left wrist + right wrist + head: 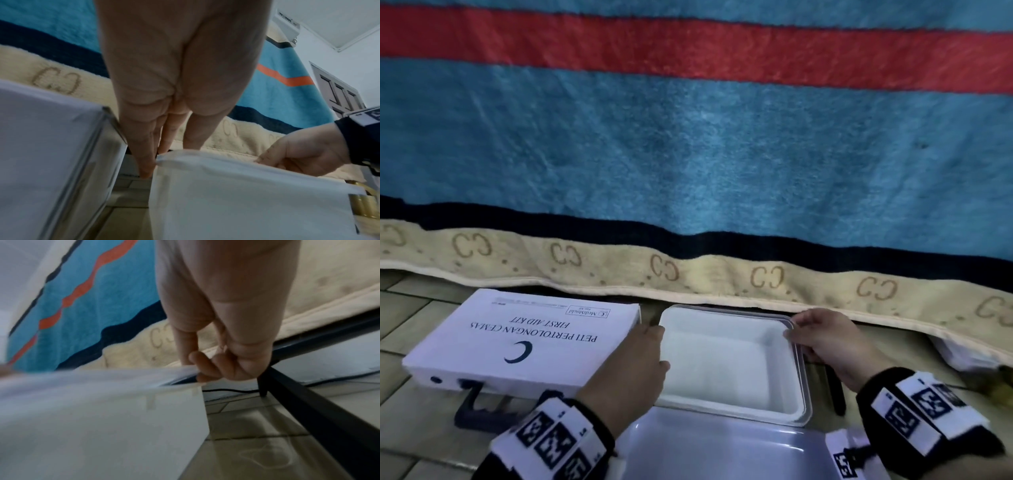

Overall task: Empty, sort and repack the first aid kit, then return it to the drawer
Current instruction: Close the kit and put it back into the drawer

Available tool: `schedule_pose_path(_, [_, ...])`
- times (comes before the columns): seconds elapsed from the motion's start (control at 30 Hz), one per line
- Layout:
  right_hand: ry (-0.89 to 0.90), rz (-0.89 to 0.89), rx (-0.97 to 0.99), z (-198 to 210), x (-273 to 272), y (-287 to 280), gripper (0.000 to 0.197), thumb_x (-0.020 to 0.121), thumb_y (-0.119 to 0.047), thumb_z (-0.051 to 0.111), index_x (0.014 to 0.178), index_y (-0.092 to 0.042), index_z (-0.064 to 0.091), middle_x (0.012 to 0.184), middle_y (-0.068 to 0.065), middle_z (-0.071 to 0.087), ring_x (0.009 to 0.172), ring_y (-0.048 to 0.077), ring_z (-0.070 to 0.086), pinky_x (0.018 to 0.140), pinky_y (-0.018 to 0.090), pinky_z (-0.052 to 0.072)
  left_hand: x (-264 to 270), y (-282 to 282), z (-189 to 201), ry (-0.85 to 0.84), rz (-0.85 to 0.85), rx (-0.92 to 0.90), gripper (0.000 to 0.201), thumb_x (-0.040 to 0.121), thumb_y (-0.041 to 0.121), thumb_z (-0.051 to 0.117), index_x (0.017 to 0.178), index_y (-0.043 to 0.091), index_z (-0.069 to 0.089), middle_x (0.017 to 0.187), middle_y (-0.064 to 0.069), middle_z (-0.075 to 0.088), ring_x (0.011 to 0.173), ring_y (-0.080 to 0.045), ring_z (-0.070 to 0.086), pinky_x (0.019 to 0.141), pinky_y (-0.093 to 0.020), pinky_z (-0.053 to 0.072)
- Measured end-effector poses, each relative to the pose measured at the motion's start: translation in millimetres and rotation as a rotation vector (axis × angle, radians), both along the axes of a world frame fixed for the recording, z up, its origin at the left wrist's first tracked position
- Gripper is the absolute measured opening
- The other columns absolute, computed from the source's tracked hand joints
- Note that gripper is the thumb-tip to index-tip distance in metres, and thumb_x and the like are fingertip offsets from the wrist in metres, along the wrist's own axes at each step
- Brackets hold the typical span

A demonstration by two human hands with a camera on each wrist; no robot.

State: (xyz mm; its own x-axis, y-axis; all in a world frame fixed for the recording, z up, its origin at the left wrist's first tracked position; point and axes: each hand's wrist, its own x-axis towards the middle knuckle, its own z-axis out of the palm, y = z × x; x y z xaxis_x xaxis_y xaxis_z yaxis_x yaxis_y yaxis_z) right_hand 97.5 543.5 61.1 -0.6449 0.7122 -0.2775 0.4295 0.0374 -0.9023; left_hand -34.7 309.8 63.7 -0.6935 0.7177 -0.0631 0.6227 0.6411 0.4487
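Note:
A closed white case printed "FIRST AID KIT" (517, 342) (41, 146) lies on the floor at the left, its dark handle (479, 407) facing me. Beside it on the right stands an open white box (722, 359) (246, 194) (102, 418), empty inside. Its pale lid (722, 448) lies open toward me. My left hand (650, 346) (164, 154) holds the box's left wall, fingers down between the two boxes and thumb over the rim. My right hand (796, 329) (197, 368) (298, 155) pinches the rim at the far right corner with curled fingers.
A blue, red and cream blanket (688, 154) hangs over the bed edge just behind the boxes. A black bed-frame leg (834, 387) (308, 418) stands right of the open box. A white object (962, 356) sits under the blanket at right. The floor (404, 318) is tiled.

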Motion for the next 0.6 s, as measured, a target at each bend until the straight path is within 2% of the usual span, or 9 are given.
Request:
schedule_pose_path(0.1, [-0.046,-0.030,0.242,-3.8,-6.5,-3.2,0.015,0.078,-0.004,0.073,0.084,-0.011,0.061,0.070,0.002,0.060,0.058,0.011,0.053,0.049,0.019,0.041,-1.0,0.8,1.0,-0.035,0.005,0.011,0.054,0.094,0.010,0.048,0.144,0.007,0.028,0.150,-0.013,0.026,0.134,-0.023,0.035,0.093,-0.015,0.029])
schedule_pose_path(0.17, [-0.076,-0.009,0.320,-7.3,-8.9,-2.0,0.015,0.077,-0.006,0.074,0.084,-0.013,0.063,0.076,0.003,0.062,0.065,0.012,0.056,0.053,0.018,0.042,-3.0,2.5,1.9,-0.024,0.007,-0.013,0.053,0.093,0.005,0.047,0.143,0.006,0.029,0.149,-0.015,0.027,0.132,-0.024,0.037,0.095,-0.019,0.033])
schedule_pose_path(0.27, [-0.103,0.029,0.322,-10.7,-10.3,0.6,0.015,0.077,-0.006,0.074,0.084,-0.015,0.063,0.074,0.000,0.061,0.064,0.010,0.054,0.052,0.017,0.040,-4.6,4.2,4.9,-0.015,0.006,-0.080,0.048,0.092,0.002,0.046,0.139,0.003,0.034,0.143,-0.017,0.034,0.128,-0.028,0.041,0.100,-0.029,0.037])
schedule_pose_path(0.37, [-0.119,0.050,0.355,-10.9,-11.9,2.7,0.018,0.077,-0.007,0.075,0.076,-0.019,0.062,0.074,0.000,0.061,0.066,0.011,0.055,0.052,0.015,0.040,-4.8,5.6,6.7,0.009,-0.033,-0.169,0.043,0.093,0.001,0.043,0.136,0.002,0.037,0.141,-0.019,0.034,0.127,-0.030,0.041,0.100,-0.031,0.038])
schedule_pose_path(0.47, [-0.145,0.045,0.406,-10.9,-14.0,4.7,0.024,0.076,-0.010,0.076,0.069,-0.025,0.060,0.075,0.000,0.064,0.072,0.015,0.059,0.055,0.014,0.040,-3.1,8.5,7.2,0.092,-0.019,-0.306,0.030,0.090,0.002,0.040,0.119,0.009,0.045,0.129,-0.012,0.038,0.115,-0.025,0.044,0.091,-0.025,0.039])
schedule_pose_path(0.6, [-0.220,0.027,0.468,-7.1,-16.8,1.4,0.017,0.075,-0.016,0.078,0.072,-0.021,0.062,0.067,-0.006,0.059,0.063,0.008,0.055,0.045,0.011,0.034,-7.1,12.7,5.4,0.190,-0.051,-0.414,0.029,0.092,0.007,0.044,0.121,0.007,0.047,0.131,-0.011,0.040,0.115,-0.025,0.047,0.093,-0.028,0.040])
